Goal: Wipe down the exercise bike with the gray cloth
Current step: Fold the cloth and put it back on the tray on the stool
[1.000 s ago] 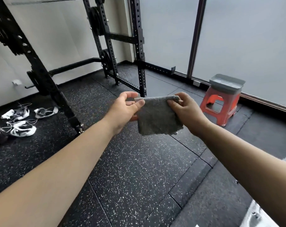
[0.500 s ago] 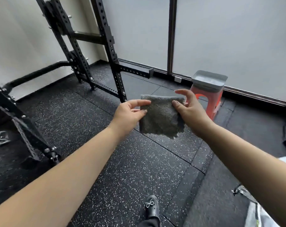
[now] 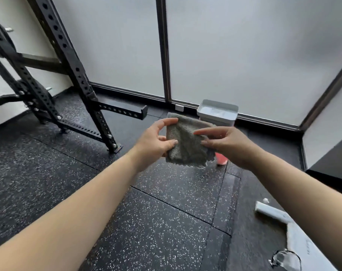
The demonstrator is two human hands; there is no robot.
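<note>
A small gray cloth [image 3: 185, 145] hangs in the air in front of me, folded and held by both hands. My left hand [image 3: 156, 141] pinches its left edge between thumb and fingers. My right hand [image 3: 226, 142] grips the right side, with the index finger stretched across the front of the cloth. At the bottom right, a light gray metal frame piece [image 3: 295, 231] lies low over the floor and may be the exercise bike's base; the rest of it is out of view.
A black perforated power rack [image 3: 72, 75] stands at the left with its foot bolted near the floor's middle. A red stool with a gray top [image 3: 217, 112] sits behind the cloth by the frosted glass wall. Black speckled rubber tiles [image 3: 146, 222] cover the floor.
My view has swung right, so the rack slid left and the gray frame piece appeared at the bottom right. The cloth tilted and my right index finger stretched across it.
</note>
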